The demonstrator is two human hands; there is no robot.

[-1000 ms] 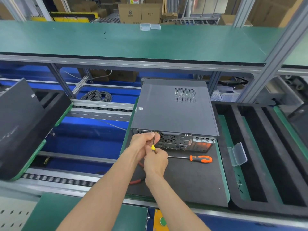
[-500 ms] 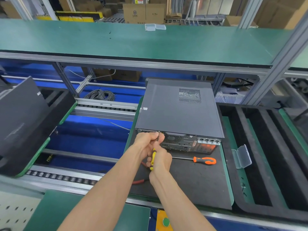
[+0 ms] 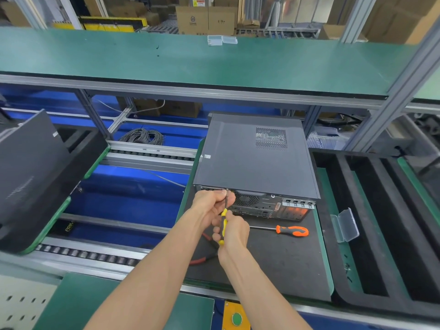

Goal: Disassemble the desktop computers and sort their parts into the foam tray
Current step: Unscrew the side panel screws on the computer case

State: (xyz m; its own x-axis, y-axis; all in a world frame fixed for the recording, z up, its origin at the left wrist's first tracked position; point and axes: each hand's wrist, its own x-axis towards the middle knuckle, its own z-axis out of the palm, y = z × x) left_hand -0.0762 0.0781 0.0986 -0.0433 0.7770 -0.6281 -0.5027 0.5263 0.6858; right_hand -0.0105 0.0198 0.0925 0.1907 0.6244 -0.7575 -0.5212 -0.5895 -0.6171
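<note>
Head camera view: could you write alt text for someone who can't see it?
A person's right hand grips a yellow screwdriver whose tip meets the rear edge of a dark desktop computer, while the left hand steadies the shaft. An orange screwdriver lies beside them on the black mat.

Dark grey computer case [image 3: 252,158], yellow-and-black screwdriver [image 3: 223,226], orange-and-black screwdriver [image 3: 292,231], black foam tray [image 3: 371,210], green shelf [image 3: 190,63]

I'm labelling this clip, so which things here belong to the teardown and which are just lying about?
In use:
desktop computer
yellow screwdriver, held by both hands: left hand, right hand
foam tray

Lying about:
orange screwdriver
clear plastic box
coiled cable
cardboard boxes
</note>
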